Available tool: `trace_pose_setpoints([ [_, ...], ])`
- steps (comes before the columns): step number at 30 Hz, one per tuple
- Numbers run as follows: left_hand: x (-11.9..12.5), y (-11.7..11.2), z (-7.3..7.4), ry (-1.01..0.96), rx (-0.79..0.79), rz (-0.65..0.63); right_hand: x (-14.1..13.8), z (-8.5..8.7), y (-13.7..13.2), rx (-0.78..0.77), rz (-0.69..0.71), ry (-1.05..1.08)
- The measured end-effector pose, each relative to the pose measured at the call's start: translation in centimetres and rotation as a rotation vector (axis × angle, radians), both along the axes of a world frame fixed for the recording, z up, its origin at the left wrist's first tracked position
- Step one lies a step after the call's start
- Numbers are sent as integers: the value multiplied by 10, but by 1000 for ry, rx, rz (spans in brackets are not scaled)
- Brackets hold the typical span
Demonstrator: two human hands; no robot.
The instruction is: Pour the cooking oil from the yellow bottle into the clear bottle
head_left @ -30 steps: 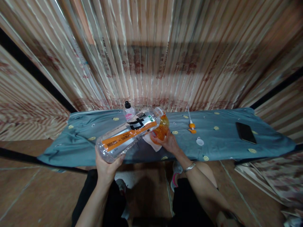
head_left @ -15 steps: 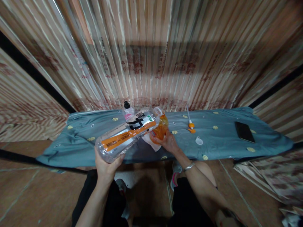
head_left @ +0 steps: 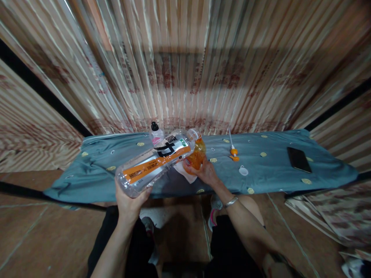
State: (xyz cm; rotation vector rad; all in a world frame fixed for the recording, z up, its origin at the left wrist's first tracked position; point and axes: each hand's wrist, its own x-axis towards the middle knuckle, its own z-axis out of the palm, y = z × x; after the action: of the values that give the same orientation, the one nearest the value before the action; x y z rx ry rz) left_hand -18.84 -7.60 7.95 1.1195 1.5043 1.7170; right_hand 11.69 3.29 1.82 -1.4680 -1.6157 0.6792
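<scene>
My left hand (head_left: 130,202) is closed around the base of a large clear plastic bottle (head_left: 150,164) with an orange and silver label. The bottle tilts, its neck pointing up and to the right, its mouth at the top of a smaller orange bottle (head_left: 198,154). My right hand (head_left: 204,172) grips that orange bottle from the right side. Beneath the orange bottle lies a white tissue (head_left: 188,177). The liquid level inside the large bottle is hard to make out. An orange pump top (head_left: 234,153) with a clear tube lies right of my right hand.
A teal cloth (head_left: 98,170) with yellow pineapple prints covers the narrow table. Behind the large bottle stands a small bottle with a black cap (head_left: 155,131). A white round lid (head_left: 243,170) and a dark phone-like slab (head_left: 299,159) lie on the right. A striped curtain (head_left: 185,77) hangs behind.
Both hands keep their hold, and the two bottles stay almost where they were. The whole view has shifted very slightly.
</scene>
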Motion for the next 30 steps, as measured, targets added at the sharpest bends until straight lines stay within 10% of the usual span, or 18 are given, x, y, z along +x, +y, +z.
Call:
trace_pose_setpoints([
  [14, 10, 4, -19, -9, 101, 84, -2, -9, 2, 24, -34, -24],
  [30, 16, -1, -7, -8, 105, 76, 1, -9, 3, 0, -9, -18],
])
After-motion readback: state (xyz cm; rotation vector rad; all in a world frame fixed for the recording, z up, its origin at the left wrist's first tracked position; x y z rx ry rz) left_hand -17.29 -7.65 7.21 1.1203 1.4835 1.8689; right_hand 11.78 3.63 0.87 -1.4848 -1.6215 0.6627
